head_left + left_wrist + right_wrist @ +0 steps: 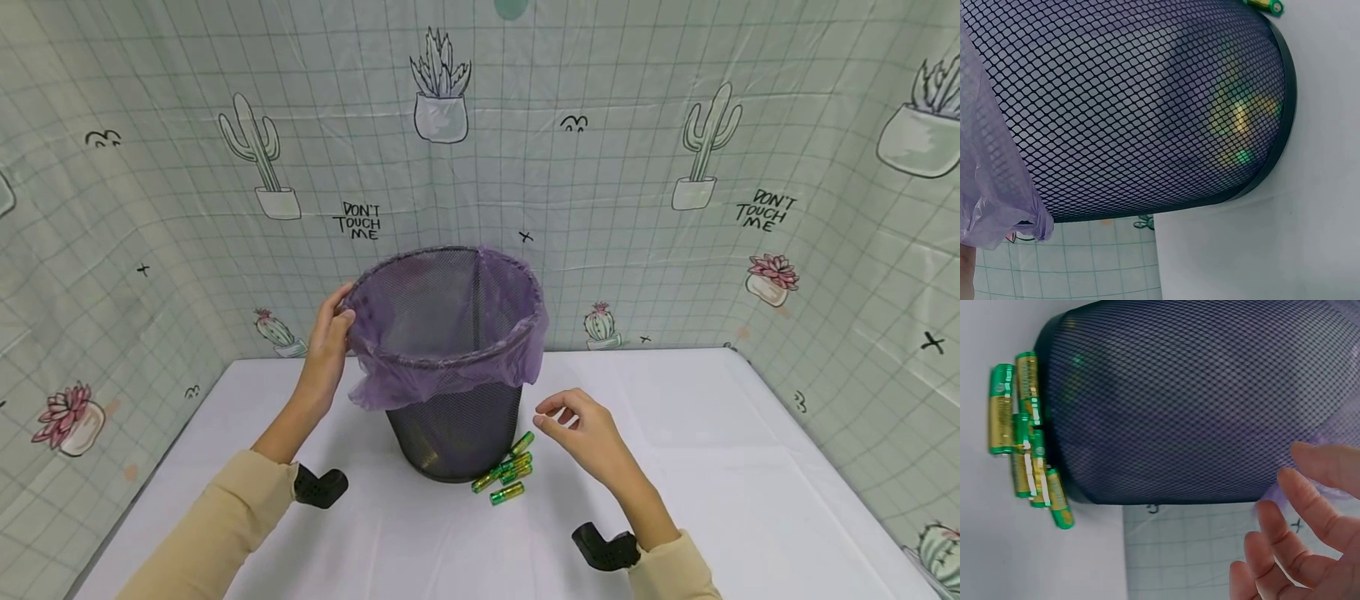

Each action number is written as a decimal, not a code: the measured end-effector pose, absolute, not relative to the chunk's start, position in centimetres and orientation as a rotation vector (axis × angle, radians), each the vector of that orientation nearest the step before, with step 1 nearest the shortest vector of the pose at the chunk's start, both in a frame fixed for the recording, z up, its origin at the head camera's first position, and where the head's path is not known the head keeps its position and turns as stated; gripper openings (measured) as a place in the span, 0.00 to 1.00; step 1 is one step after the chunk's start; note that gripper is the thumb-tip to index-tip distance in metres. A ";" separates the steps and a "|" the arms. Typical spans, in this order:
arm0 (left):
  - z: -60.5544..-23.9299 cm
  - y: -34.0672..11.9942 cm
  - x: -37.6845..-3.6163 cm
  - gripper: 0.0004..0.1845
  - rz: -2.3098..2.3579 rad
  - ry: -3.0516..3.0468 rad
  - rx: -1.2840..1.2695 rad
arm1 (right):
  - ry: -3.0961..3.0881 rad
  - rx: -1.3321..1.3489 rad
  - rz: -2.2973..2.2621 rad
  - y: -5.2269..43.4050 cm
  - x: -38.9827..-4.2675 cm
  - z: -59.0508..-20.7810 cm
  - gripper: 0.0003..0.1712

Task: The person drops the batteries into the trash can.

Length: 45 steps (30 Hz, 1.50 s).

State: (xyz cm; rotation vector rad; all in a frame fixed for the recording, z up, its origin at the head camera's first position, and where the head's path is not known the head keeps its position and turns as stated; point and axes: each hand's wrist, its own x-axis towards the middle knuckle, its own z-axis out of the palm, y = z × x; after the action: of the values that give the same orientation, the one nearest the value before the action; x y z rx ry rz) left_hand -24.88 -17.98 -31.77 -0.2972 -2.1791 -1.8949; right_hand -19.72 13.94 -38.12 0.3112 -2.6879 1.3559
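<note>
At lower centre, 5 batteries slant toward upper right. Left hand grasps the bin; right hand is relaxed, empty. Only the head view shows the bin's mouth.

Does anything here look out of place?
Yes: green-and-gold batteries lie loose on the table beside the mesh bin, at uneven angles, as if spilled; similar colours show through its side.

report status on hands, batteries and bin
Left hand gripping bin at rim; right hand empty. Five batteries on table by bin. Nothing seen between them and right hand.
</note>
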 end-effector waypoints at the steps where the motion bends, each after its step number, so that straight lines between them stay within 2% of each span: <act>1: -31.8 -18.0 -24.9 0.27 -1.898 -2.177 -0.297 | -2.701 0.297 1.367 13.9 -19.6 -38.5 0.09; 17: -31.7 -17.9 -24.9 0.28 -1.885 -2.183 -0.297 | -2.777 0.204 1.546 13.6 -18.7 -43.6 0.10; 29: -31.7 -17.9 -25.0 0.27 -1.886 -2.185 -0.297 | -2.821 0.237 1.659 13.5 -18.8 -46.0 0.15; 45: -31.8 -18.0 -25.0 0.27 -1.885 -2.187 -0.302 | -2.853 0.272 1.590 13.0 -18.9 -47.6 0.10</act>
State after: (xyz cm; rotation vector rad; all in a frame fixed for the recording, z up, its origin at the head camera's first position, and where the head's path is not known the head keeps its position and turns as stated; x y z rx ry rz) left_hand -25.00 -18.05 -31.83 -0.3015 -2.1868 -1.8847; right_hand -18.85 13.00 -47.62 0.2717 -2.8525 1.5896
